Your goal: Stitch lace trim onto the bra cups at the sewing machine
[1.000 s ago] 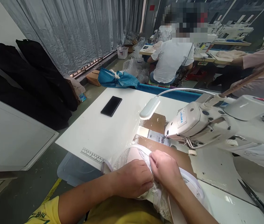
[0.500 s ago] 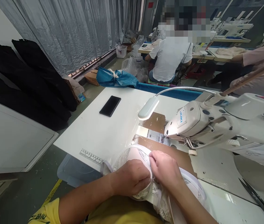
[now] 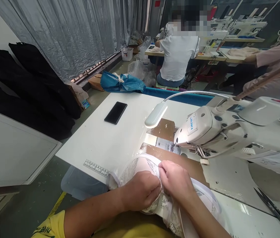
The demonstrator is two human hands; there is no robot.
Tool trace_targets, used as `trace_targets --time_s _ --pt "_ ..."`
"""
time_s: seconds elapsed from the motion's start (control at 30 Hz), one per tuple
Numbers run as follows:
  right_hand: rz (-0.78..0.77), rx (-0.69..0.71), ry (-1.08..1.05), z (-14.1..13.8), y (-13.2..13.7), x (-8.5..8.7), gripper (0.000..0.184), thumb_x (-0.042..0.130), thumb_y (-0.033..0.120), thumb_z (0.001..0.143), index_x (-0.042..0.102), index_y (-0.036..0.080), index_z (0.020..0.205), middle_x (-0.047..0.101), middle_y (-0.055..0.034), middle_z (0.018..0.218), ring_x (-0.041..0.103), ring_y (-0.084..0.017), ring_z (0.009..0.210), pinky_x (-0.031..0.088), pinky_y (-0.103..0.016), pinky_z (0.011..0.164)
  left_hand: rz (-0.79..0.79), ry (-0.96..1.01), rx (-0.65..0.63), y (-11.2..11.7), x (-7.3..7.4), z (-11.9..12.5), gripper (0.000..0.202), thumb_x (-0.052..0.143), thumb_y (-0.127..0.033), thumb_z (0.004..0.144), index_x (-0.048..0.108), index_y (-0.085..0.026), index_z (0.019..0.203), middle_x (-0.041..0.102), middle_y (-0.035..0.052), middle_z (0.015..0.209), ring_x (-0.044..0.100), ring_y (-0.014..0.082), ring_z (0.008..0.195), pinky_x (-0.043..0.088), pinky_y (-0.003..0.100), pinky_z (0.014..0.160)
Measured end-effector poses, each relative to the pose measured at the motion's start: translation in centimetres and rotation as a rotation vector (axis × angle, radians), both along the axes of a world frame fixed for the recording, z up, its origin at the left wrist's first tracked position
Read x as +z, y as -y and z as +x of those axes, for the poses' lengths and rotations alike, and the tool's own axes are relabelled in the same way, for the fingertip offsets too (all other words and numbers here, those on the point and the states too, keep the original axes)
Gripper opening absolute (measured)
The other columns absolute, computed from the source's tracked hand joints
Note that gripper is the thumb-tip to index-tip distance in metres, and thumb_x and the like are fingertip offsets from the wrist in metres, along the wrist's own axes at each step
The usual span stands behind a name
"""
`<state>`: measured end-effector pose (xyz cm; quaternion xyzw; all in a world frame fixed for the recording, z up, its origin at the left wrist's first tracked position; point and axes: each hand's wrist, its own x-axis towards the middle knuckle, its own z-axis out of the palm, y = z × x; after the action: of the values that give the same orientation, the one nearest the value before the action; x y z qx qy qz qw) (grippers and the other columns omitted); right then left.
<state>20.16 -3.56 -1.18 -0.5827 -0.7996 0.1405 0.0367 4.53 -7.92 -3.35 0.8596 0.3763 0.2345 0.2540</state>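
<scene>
A white lace garment piece [image 3: 140, 165] with a pale band lies at the near edge of the sewing table [image 3: 110, 138]. My left hand [image 3: 141, 191] is closed on its lace, knuckles up. My right hand [image 3: 177, 180] pinches the same edge right beside it, fingers curled. The two hands touch. In front of them, to the right, stands a white sewing machine [image 3: 219, 129], its needle area just beyond my right hand. A small lamp [image 3: 154, 115] on a bendy neck shines on the brown plate by the needle.
A black phone [image 3: 115, 112] lies on the far left of the table, and a printed ruler [image 3: 97, 167] marks its near edge. Dark scissors [image 3: 273, 210] lie at the right. A clear plastic bin [image 3: 80, 185] sits under the table. Other people sew at tables behind.
The view has drifted slightly. Both hands stay closed on the lace piece in the same place, with only small finger shifts.
</scene>
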Motion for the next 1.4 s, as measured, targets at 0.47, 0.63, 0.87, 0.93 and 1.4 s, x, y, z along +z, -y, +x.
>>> trace_targets --time_s 0.47,0.63,0.87,0.93,1.4 --pt "0.001 0.037 0.131 -0.3 -0.1 0.4 0.021 0.043 0.013 0.085 0.057 0.018 0.07 0.064 -0.0039 0.073 0.057 -0.017 0.069 0.029 -0.027 0.059 0.05 -0.146 -0.061 -0.7 0.4 -0.1 0.023 0.035 -0.023 0.09 0.037 -0.019 0.068 0.052 0.0018 0.066 0.041 0.0134 0.058 0.033 0.028 0.058" --pt "0.004 0.093 0.182 -0.1 -0.2 0.7 0.021 0.044 0.012 0.085 0.058 0.018 0.07 0.064 -0.0052 0.072 0.057 -0.018 0.068 0.027 -0.029 0.058 0.083 -0.153 -0.05 -0.9 0.3 0.1 0.021 0.037 -0.022 0.088 0.038 -0.019 0.067 0.053 0.0024 0.065 0.042 0.0139 0.059 0.032 0.029 0.058" --pt "-0.013 0.109 0.186 1.7 0.5 1.5 0.025 0.042 0.022 0.09 0.056 0.019 0.069 0.062 -0.0032 0.071 0.056 -0.018 0.067 0.026 -0.029 0.056 0.062 -0.139 -0.037 -1.0 0.2 0.0 0.022 0.04 -0.021 0.087 0.036 -0.019 0.065 0.053 0.0012 0.064 0.04 0.0128 0.058 0.034 0.028 0.059" --pt "-0.02 0.08 0.092 1.9 0.4 2.0 0.025 0.042 0.025 0.091 0.057 0.02 0.072 0.063 -0.0015 0.073 0.057 -0.017 0.069 0.028 -0.027 0.058 0.06 -0.14 -0.041 -1.0 0.3 -0.1 0.022 0.041 -0.021 0.087 0.036 -0.019 0.065 0.052 0.0008 0.064 0.039 0.0127 0.058 0.034 0.028 0.058" --pt "-0.111 -0.001 0.078 -1.2 -1.8 0.5 0.017 0.044 0.021 0.088 0.058 0.019 0.079 0.067 -0.0024 0.073 0.061 -0.017 0.065 0.027 -0.026 0.054 0.048 -0.119 -0.063 -1.2 0.2 -0.1 0.023 0.038 -0.023 0.089 0.035 -0.019 0.066 0.053 0.0014 0.066 0.039 0.0124 0.058 0.032 0.027 0.059"
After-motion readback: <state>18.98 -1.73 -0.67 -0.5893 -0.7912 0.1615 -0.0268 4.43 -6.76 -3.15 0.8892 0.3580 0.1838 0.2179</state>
